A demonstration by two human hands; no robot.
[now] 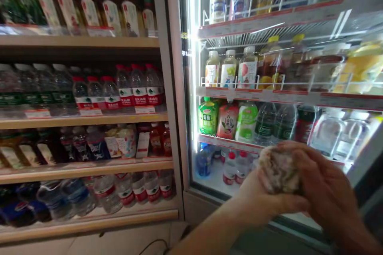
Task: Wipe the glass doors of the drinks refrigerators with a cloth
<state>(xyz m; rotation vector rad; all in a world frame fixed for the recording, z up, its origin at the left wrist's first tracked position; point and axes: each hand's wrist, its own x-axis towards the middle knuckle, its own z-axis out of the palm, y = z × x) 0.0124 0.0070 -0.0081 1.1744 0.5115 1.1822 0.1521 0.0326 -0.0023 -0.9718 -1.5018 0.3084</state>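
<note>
Both hands are cupping a crumpled cloth wad between them: left hand underneath, right hand gripping its right side, before the lit drinks fridge.

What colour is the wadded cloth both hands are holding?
Off-white mottled with grey-brown, though blurred: the cloth sits between left hand and right hand, head view.

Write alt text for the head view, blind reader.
Two hands, left hand and right hand, clasp a crumpled cloth before a lit drinks fridge with its door open. Wooden shelves of bottled water and drinks stand to the left.
</note>
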